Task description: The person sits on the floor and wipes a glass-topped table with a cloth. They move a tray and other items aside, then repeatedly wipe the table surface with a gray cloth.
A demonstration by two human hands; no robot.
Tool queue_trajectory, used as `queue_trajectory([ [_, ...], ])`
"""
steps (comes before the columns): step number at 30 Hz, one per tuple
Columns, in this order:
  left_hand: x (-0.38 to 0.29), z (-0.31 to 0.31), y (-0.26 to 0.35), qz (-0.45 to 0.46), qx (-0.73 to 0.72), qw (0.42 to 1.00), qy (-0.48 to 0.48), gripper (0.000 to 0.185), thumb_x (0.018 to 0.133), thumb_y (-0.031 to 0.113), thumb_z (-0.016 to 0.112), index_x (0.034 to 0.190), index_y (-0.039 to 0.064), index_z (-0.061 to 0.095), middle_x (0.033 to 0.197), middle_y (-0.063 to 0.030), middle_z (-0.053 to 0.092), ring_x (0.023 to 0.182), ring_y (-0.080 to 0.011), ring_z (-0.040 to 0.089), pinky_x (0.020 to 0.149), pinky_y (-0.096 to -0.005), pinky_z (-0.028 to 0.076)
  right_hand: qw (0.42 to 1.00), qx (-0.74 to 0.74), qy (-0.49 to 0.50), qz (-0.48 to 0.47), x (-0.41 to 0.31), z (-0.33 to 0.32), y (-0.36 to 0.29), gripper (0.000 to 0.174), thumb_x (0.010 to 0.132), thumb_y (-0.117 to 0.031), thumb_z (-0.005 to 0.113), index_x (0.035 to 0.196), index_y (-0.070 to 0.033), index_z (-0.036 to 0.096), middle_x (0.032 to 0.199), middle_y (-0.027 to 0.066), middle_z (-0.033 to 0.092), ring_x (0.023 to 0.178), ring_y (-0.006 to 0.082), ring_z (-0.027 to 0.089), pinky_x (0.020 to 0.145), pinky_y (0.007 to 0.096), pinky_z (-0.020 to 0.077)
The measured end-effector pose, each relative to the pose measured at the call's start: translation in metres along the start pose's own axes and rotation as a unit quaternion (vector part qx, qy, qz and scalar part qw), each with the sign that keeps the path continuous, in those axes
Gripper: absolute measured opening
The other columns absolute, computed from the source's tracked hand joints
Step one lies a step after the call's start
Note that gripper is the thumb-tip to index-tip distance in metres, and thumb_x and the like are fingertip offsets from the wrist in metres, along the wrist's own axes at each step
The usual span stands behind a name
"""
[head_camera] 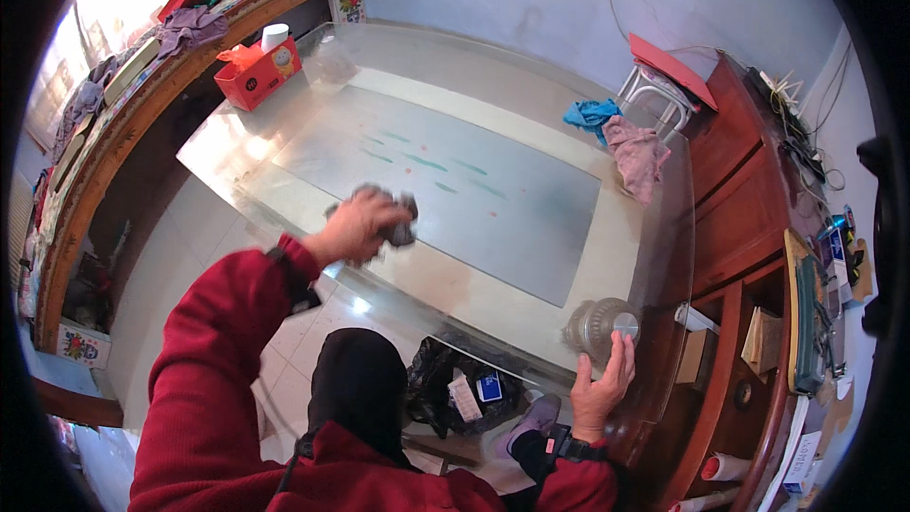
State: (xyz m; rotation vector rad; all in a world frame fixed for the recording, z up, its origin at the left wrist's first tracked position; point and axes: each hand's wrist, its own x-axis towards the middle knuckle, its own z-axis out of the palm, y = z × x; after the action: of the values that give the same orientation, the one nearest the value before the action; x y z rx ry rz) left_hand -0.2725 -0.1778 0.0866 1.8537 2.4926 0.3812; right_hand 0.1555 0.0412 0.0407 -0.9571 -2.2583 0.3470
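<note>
My left hand (pixel 359 227) is closed on a dark grey cloth (pixel 402 227), blurred, over the near left edge of a glass-topped table (pixel 455 267). Green and red marks show on the table's grey middle panel. At the right end, my right hand (pixel 604 384) has its fingers apart, close beside a ribbed glass jar (pixel 599 323) with a metal lid. Whether the fingertips touch the jar is unclear. A blue cloth (pixel 591 114) and a pink cloth (pixel 635 153) lie at the table's far right corner.
A red box (pixel 259 78) holding a white roll stands at the far left corner. Beneath the near edge is a black plastic bag (pixel 430 398) with small packets. A red folding chair (pixel 672 71) and wooden cabinet (pixel 739 178) stand right; a cluttered wooden ledge (pixel 135 114) runs left.
</note>
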Motion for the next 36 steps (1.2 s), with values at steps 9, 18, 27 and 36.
queue_trajectory([
  [9, 0.038, 0.008, -0.079, -0.088, -0.048, 0.994, 0.053, 0.065, 0.069, -0.001, 0.063, 0.129, 0.024, 0.06, 0.122, -0.0108, 0.064, 0.115, -0.0393, 0.057, 0.097, -0.0473, 0.049, 1.0, 0.002, -0.002, 0.004, 0.0, -0.001, 0.0, 0.07, 0.078, -0.018, 0.074, 0.141, -0.004, 0.049, 0.143, 0.0245, 0.048, 0.134, 0.0402, 0.044, 0.11, 0.0521, 0.0318],
  [18, 0.142, 0.037, -0.015, -0.088, -0.068, 0.989, 0.097, 0.036, 0.077, 0.005, 0.068, 0.112, 0.016, 0.069, 0.102, -0.015, 0.07, 0.101, -0.0344, 0.066, 0.088, -0.044, 0.052, 1.0, 0.002, -0.013, 0.007, 0.0, -0.002, -0.002, 0.072, 0.078, -0.026, 0.076, 0.141, -0.004, 0.049, 0.144, 0.0246, 0.047, 0.134, 0.0418, 0.042, 0.11, 0.0537, 0.0313],
  [27, 0.032, 0.038, 0.066, 0.165, -0.022, 0.983, 0.076, 0.054, 0.067, 0.001, 0.067, 0.119, 0.018, 0.067, 0.116, -0.0077, 0.065, 0.114, -0.0343, 0.058, 0.095, -0.0463, 0.049, 1.0, -0.006, 0.012, -0.022, -0.001, 0.002, 0.009, 0.065, 0.08, -0.019, 0.074, 0.139, -0.003, 0.051, 0.139, 0.0186, 0.053, 0.135, 0.0384, 0.044, 0.11, 0.0511, 0.0326],
  [36, -0.096, -0.005, -0.098, -0.275, 0.117, 0.944, 0.14, 0.059, 0.078, 0.018, 0.074, 0.135, 0.025, 0.057, 0.13, -0.0098, 0.06, 0.116, -0.0379, 0.056, 0.096, -0.0448, 0.05, 0.999, -0.014, 0.02, -0.039, 0.0, 0.008, 0.009, 0.064, 0.085, -0.025, 0.071, 0.141, -0.002, 0.049, 0.137, 0.0163, 0.056, 0.135, 0.0371, 0.045, 0.112, 0.0519, 0.0316],
])
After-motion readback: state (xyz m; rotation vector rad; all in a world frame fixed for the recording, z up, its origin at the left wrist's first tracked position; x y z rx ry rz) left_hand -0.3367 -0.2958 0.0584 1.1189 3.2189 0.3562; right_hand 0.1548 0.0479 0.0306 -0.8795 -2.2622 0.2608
